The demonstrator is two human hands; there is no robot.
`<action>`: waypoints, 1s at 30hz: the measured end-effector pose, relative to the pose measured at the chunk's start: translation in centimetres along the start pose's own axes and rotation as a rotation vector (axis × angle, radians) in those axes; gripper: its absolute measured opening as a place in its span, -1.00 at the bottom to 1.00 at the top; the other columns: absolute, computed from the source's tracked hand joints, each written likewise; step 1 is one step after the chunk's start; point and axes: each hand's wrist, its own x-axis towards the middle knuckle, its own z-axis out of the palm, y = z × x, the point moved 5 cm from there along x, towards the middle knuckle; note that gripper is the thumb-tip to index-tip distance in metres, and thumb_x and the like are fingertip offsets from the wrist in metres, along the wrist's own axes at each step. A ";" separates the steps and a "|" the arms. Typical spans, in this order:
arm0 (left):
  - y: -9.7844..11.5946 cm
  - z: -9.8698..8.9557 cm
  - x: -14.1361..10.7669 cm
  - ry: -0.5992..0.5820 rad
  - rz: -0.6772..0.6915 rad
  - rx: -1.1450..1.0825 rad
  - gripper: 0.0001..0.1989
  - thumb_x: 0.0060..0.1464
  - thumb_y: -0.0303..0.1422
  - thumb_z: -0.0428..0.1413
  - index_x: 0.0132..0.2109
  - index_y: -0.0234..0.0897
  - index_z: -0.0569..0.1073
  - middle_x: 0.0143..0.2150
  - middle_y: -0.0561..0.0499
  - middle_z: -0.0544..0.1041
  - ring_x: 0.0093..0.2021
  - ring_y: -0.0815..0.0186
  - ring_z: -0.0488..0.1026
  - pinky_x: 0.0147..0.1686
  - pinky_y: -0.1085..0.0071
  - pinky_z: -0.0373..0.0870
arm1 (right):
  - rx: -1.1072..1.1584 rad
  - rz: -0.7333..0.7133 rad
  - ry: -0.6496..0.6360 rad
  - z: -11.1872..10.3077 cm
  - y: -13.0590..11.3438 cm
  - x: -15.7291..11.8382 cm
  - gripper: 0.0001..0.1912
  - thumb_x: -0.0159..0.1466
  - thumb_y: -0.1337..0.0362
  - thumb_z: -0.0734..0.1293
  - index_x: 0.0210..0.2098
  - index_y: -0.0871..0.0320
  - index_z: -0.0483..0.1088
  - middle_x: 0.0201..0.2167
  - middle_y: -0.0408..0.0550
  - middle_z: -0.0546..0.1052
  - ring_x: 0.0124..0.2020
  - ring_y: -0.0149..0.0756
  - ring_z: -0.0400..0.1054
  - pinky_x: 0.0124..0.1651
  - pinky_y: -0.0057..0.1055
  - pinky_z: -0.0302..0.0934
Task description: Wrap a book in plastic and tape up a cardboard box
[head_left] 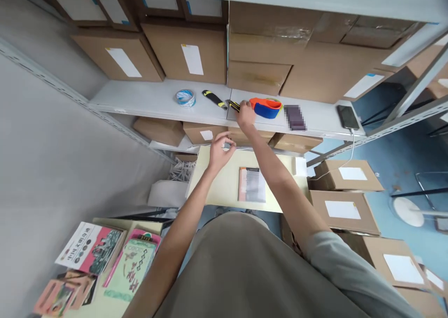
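My right hand [246, 114] reaches to the white shelf [154, 94], its fingers closed on a small black and yellow cutter [234, 105]. Left of it lies a black and yellow knife [214, 99], and farther left a roll of blue and white tape [185, 98]. Just right of that hand is an orange and blue band [266, 108]. My left hand [221, 151] hovers in front of the shelf edge, thumb and fingertips pinched together; what they hold, if anything, is too small to name. A book in clear wrap [252, 184] lies on the pale yellow table [217, 187] below.
Cardboard boxes [261, 50] fill the back of the shelf. A blurred dark item [295, 117] and a phone [347, 117] with a white cable lie at its right. More boxes [343, 210] stand lower right; books [131, 266] are stacked lower left.
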 end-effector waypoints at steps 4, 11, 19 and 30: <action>-3.6 2.1 -4.1 -0.035 -0.146 0.004 -0.88 0.22 -0.42 0.24 -0.31 -0.14 0.59 0.16 -0.08 0.68 0.26 0.05 0.57 0.42 0.03 0.35 | -0.039 -0.075 -0.047 0.2 -0.5 0.4 -0.61 0.56 0.30 0.19 0.26 0.40 0.39 0.27 0.44 0.46 0.39 0.13 0.30 0.42 0.15 0.20; -14.2 10.6 -18.5 -0.453 -0.717 0.026 -0.72 0.37 -0.36 0.05 -0.04 -0.24 0.67 0.07 -0.17 0.72 0.11 0.06 0.66 0.20 0.18 0.52 | 0.157 -0.110 0.010 1.8 11.5 -14.7 -0.49 0.62 0.03 0.07 0.28 0.24 0.39 0.25 0.21 0.44 0.37 0.03 0.29 0.47 0.01 0.16; -17.4 18.3 -25.5 -0.484 -0.940 0.226 -0.65 0.21 -0.47 0.15 0.11 -0.32 0.63 0.20 -0.31 0.59 0.13 -0.02 0.61 0.31 0.08 0.43 | 0.171 0.677 -0.481 12.4 33.0 -32.3 -0.48 0.40 0.16 0.26 0.23 0.38 0.36 0.11 0.41 0.58 0.19 0.03 0.47 0.31 0.08 0.35; -16.2 19.9 -26.0 -0.440 -1.038 0.105 -0.69 0.16 -0.38 0.22 0.05 -0.29 0.64 0.15 -0.22 0.63 0.12 0.07 0.62 0.26 0.16 0.48 | 0.870 0.563 -0.608 12.7 34.2 -32.6 -0.42 0.32 -0.04 0.32 0.19 0.19 0.42 -0.03 0.04 0.69 -0.09 -0.19 0.57 -0.02 -0.25 0.51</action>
